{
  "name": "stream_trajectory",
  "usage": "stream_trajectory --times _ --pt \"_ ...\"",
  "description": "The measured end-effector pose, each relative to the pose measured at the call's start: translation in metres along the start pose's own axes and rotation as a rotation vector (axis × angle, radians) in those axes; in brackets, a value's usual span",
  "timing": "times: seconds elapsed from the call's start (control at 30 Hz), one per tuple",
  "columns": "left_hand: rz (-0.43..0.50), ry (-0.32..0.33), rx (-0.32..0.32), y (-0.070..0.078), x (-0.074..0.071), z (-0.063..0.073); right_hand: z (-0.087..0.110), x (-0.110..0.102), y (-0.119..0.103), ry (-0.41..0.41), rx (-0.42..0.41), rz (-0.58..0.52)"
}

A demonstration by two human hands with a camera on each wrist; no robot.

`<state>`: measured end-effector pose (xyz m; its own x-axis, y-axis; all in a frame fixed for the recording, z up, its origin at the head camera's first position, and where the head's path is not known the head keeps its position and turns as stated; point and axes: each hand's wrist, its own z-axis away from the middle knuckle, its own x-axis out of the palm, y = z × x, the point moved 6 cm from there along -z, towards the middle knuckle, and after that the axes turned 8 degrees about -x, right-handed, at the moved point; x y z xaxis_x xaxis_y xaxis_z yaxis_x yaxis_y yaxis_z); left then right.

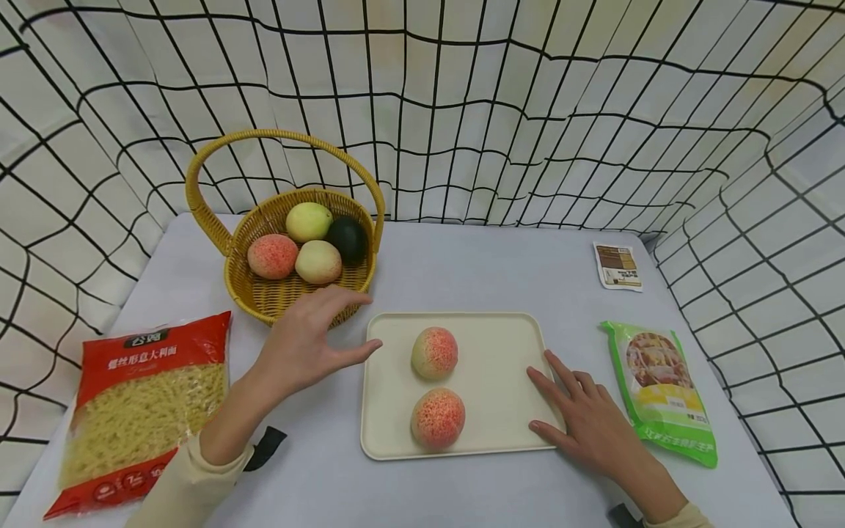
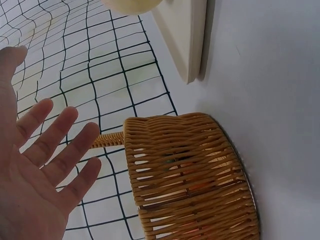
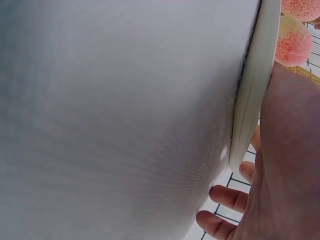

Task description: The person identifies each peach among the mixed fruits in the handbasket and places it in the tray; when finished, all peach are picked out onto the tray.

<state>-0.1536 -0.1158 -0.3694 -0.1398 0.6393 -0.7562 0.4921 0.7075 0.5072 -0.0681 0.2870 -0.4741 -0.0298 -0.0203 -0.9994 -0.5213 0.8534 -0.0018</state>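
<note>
Two pink-and-cream peaches, one farther back [image 1: 434, 353] and one nearer [image 1: 439, 419], lie on the left half of a cream tray [image 1: 498, 389]. My left hand [image 1: 310, 341] hovers between the wicker basket [image 1: 264, 297] and the tray, thumb and fingers spread with nothing in them. Seen in the left wrist view, its fingers are apart from the basket's woven side [image 2: 185, 170]. My right hand [image 1: 587, 422] rests with spread fingers on the tray's right edge. Inside the basket are a pink peach [image 1: 273, 256], a pale peach [image 1: 319, 262], a yellow-green fruit [image 1: 309, 221] and a dark green avocado-like fruit [image 1: 348, 240].
A red bag of spiral pasta [image 1: 148, 403] lies at the left of the white table [image 1: 488, 271]. On the right are a green food packet [image 1: 660, 392] and a small brown-and-white sachet [image 1: 617, 266]. Black netting [image 1: 449, 110] surrounds the back and sides. The basket's tall handle [image 1: 284, 134] arches upward.
</note>
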Motion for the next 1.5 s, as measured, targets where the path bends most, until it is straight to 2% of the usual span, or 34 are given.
stream_trajectory --times 0.33,1.1,1.5 --pt "-0.013 0.007 -0.023 -0.015 -0.003 -0.005 0.0 0.0 0.0 -0.007 0.007 0.003" --pt "-0.044 0.001 -0.155 -0.054 -0.014 -0.015 0.001 0.003 0.0 -0.006 0.008 0.007" --pt "-0.07 0.069 -0.164 -0.083 -0.029 -0.02 0.0 0.002 0.0 0.003 0.001 0.017"
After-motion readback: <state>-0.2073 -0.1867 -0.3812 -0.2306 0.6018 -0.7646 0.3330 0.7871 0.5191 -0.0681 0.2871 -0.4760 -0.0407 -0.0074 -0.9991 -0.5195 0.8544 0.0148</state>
